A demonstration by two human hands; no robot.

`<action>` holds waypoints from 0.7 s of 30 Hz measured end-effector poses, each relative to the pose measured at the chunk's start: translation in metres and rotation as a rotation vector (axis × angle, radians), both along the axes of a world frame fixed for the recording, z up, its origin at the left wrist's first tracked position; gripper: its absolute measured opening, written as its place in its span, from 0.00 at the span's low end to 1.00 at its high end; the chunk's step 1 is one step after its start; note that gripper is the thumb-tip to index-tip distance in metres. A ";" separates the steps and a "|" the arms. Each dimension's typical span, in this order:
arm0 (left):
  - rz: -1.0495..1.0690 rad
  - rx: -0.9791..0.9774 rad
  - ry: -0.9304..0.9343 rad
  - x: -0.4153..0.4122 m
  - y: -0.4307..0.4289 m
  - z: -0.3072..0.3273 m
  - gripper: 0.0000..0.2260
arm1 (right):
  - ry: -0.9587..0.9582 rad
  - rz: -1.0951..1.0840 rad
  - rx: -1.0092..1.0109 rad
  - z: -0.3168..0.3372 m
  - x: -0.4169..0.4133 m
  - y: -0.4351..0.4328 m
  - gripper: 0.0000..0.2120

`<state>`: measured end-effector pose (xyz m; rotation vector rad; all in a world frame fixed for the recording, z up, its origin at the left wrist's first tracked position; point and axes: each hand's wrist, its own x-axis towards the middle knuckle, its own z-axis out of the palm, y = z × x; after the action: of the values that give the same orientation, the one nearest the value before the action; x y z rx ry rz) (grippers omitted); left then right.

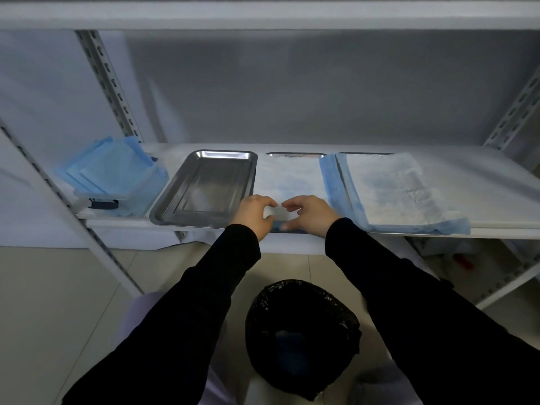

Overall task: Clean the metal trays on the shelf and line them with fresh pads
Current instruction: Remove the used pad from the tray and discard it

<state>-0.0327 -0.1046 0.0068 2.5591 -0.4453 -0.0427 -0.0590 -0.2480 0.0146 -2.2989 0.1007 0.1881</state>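
A: Left hand (254, 214) and right hand (309, 213) – where, and in what state?

B: Both at the near edge of the middle pad (286, 176), close together but not touching. Fingers curled on each, forefinger above, thumb low at the pad's blue hem. Each appears to pinch that edge – the grip is partly hidden by the knuckles, so entered as probable. Black sleeves on both arms.

A: Position of the trays?

B: Three side by side on the shelf (482, 176). Bare tray (204, 188) on the left, unlined, metal showing. Middle tray (295, 154) is covered by the middle pad; only its far rim shows. Right tray (365, 153) is under the right pad (391, 188), white face up, blue border folded along the left and near sides, near edge overhanging the shelf front.

A: Supplies?

B: Stack of blue pads (114, 168) at the far left of the shelf, resting on a clear container, just beside the bare tray.

A: Below the shelf?

B: Bin (301, 337) with a black liner on the floor, between the two arms.
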 end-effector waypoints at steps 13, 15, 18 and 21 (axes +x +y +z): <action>0.017 -0.062 0.056 0.010 0.000 0.000 0.20 | 0.040 0.106 -0.190 -0.004 0.013 0.000 0.24; 0.019 -0.073 0.065 0.010 -0.001 0.001 0.20 | 0.048 0.111 -0.197 -0.003 0.014 -0.001 0.22; 0.014 -0.082 0.079 0.009 -0.004 0.003 0.20 | 0.051 0.084 -0.169 -0.003 0.017 -0.003 0.14; 0.003 -0.099 0.101 0.009 -0.004 0.003 0.19 | 0.041 0.053 -0.164 -0.005 0.019 -0.005 0.10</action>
<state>-0.0240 -0.1087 0.0100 2.4471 -0.3954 -0.1451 -0.0405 -0.2528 0.0095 -2.4631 0.0781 0.2630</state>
